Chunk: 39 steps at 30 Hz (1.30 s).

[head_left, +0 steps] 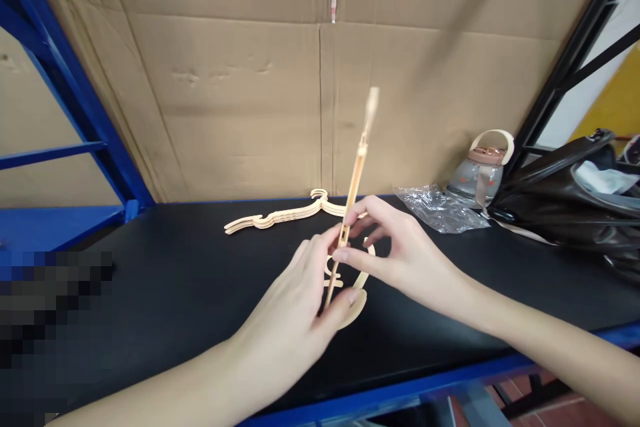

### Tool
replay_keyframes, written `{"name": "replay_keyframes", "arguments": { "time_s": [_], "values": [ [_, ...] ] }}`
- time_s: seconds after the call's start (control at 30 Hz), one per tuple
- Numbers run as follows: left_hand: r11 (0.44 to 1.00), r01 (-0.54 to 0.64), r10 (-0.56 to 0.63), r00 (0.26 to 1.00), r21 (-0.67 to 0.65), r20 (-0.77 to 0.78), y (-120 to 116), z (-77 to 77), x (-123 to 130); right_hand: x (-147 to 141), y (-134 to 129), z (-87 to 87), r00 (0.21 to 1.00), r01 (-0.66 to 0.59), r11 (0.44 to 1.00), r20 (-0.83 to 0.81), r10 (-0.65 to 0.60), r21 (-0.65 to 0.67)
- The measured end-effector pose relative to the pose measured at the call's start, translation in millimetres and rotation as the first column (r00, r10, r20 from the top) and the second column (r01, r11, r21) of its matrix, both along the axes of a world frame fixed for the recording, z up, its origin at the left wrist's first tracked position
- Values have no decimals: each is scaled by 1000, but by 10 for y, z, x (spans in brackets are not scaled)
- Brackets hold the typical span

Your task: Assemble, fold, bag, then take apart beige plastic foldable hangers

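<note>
Right hand (400, 243) pinches hanger (357, 177), long axis steep, top leaning right

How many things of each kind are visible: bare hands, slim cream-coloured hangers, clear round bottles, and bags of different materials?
Bare left hand and right hand: 2
Slim cream-coloured hangers: at least 3, counting the held hanger; overlap hides the exact number
Clear round bottle with pinkish lid: 1
Crumpled transparent plastic bag: 1
Dark brown leather-look bag: 1
Total: at least 8
</note>
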<state>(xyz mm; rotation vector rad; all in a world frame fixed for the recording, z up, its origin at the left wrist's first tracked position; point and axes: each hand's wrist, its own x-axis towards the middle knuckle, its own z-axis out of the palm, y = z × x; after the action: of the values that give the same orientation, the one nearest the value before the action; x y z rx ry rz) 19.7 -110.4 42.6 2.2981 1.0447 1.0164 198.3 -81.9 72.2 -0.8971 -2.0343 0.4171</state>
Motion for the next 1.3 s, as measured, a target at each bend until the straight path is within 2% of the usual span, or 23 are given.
{"name": "replay_keyframes", "arguments": {
  "time_s": [0.1, 0.2, 0.27, 0.33, 0.37, 0.4, 0.43, 0.5, 0.57, 0.63, 0.67, 0.7, 0.73, 0.87, 0.93, 1.0, 1.03, 1.1, 1.17, 1.3],
  "values": [
    [993, 87, -80, 993, 83, -90, -123, 56, 3, 63, -160, -15, 988, -59, 986, -152, 35, -157],
    [982, 168, -152, 974, 87, -168, -224, 110, 15, 132, -265, -23, 952, -150, 957, -299, 72, -248],
    [964, 241, -213, 953, 112, -213, -249, 157, 9, 211, -311, -19, 927, -215, 926, -364, 94, -310],
    [939, 273, -218, 943, 208, -252, -216, 229, -29, 332, -347, -16, 911, -269, 882, -401, 102, -386],
    [924, 253, -178, 948, 285, -265, -176, 277, -63, 407, -363, -15, 907, -290, 860, -407, 107, -420],
    [908, 177, -76, 961, 381, -266, -122, 332, -107, 486, -379, -13, 910, -299, 839, -400, 107, -454],
    [865, 93, 45, 964, 493, -261, -59, 393, -159, 568, -394, -10, 916, -294, 831, -386, 105, -472],
    [738, -59, 277, 935, 673, -222, 77, 522, -283, 720, -425, 8, 939, -244, 838, -333, 80, -488],
    [623, -123, 428, 880, 773, -205, 197, 643, -416, 843, -454, 42, 967, -171, 854, -251, 50, -491],
    [551, -163, 530, 826, 818, -193, 285, 735, -548, 933, -470, 84, 986, -96, 870, -168, 15, -484],
    [542, -193, 572, 798, 818, -191, 318, 766, -612, 966, -470, 103, 991, -62, 877, -137, -4, -477],
    [546, -215, 592, 783, 809, -192, 349, 786, -675, 992, -462, 119, 993, -36, 882, -117, -21, -469],
    [581, -219, 586, 781, 784, -216, 377, 795, -736, 1009, -445, 133, 993, -19, 889, -109, -36, -457],
    [816, -93, 363, 851, 571, -379, 499, 738, -944, 994, -261, 168, 987, -36, 913, -159, -32, -405],
    [875, -92, 309, 862, 475, -402, 567, 692, -1002, 954, -85, 175, 987, -39, 916, -159, -28, -400],
    [884, -142, 339, 850, 446, -403, 650, 664, -1029, 929, 145, 171, 994, 1, 926, -99, -41, -378],
    [880, -164, 363, 838, 446, -407, 702, 658, -1037, 931, 273, 162, 996, 38, 944, -66, -63, -326],
    [869, -215, 413, 812, 447, -413, 828, 656, -1054, 967, 536, 129, 993, 116, 981, 0, -117, -155],
    [870, -271, 445, 792, 412, -418, 976, 644, -1080, 1028, 774, 71, 966, 235, 972, 110, -236, 21],
    [863, -317, 482, 747, 392, -457, 1210, 521, -1102, 1109, 1085, -131, 952, 261, 963, 147, -269, 74]
  ]
}}
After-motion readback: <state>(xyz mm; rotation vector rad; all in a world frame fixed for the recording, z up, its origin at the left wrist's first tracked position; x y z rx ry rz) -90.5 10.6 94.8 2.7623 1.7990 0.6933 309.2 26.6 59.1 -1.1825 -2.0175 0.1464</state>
